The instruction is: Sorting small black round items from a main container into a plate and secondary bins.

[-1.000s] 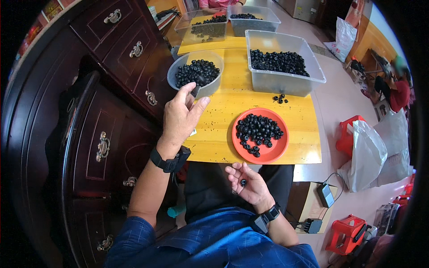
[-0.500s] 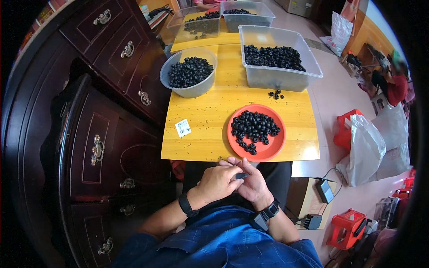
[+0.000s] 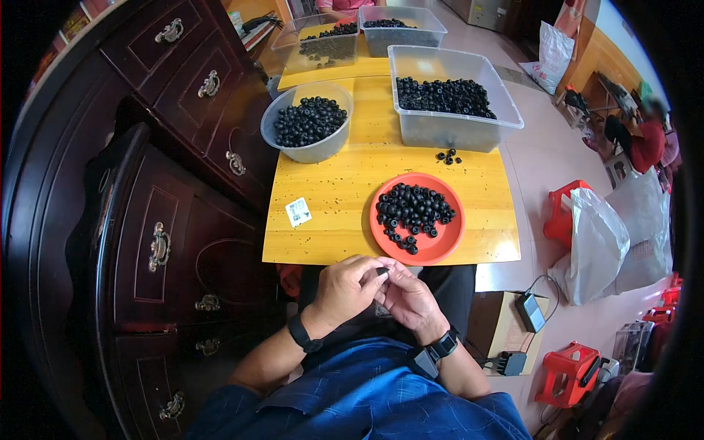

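Left hand (image 3: 345, 291) moved from bowl (image 3: 320, 152) to right hand (image 3: 414, 304).

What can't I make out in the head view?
Head view:
Dark thing at the left hand: mostly covered by fingers; shape unclear.
Whether the right hand holds anything: hidden by its curled fingers.
Bottom of the round tub: buried under black pieces.
Person in pink: cut off by top edge.
White label: print too small.

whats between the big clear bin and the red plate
The head view shows a few loose black pieces on the yellow tabletop between the clear bin and the red plate, closer to the bin.
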`<move>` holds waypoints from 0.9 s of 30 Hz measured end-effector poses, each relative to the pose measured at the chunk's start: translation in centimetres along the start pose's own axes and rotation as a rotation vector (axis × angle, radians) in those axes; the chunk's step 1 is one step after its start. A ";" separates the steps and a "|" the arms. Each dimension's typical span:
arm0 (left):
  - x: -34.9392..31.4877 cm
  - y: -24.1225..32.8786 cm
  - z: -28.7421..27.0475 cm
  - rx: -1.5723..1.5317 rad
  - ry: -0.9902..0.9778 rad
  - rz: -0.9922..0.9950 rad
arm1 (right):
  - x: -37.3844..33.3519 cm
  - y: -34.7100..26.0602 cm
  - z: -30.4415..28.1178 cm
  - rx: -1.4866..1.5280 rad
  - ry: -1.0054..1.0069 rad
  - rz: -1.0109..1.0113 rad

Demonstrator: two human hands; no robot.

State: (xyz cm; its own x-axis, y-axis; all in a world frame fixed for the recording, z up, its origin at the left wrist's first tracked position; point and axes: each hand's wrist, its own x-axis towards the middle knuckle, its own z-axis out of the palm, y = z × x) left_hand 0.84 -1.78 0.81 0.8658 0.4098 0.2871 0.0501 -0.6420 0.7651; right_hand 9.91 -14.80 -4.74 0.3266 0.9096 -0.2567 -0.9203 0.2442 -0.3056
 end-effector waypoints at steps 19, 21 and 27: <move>-0.7 0.5 -0.9 -0.179 0.070 0.069 | -0.1 0.2 0.3 0.045 0.084 -0.044; -0.6 -0.3 -1.2 -0.119 0.066 0.076 | -0.2 0.3 0.6 0.035 0.106 -0.043; 0.1 -0.7 -2.1 0.058 -0.195 -0.016 | 0.0 0.8 0.0 0.038 0.073 -0.027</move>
State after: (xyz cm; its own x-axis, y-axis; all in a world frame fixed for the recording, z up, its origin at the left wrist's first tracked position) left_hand -0.13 0.07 1.48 0.9443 0.2907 0.1543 0.0881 -0.6750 0.7325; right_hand 9.19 -14.63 -4.94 0.3652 0.8758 -0.3156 -0.9179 0.2822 -0.2790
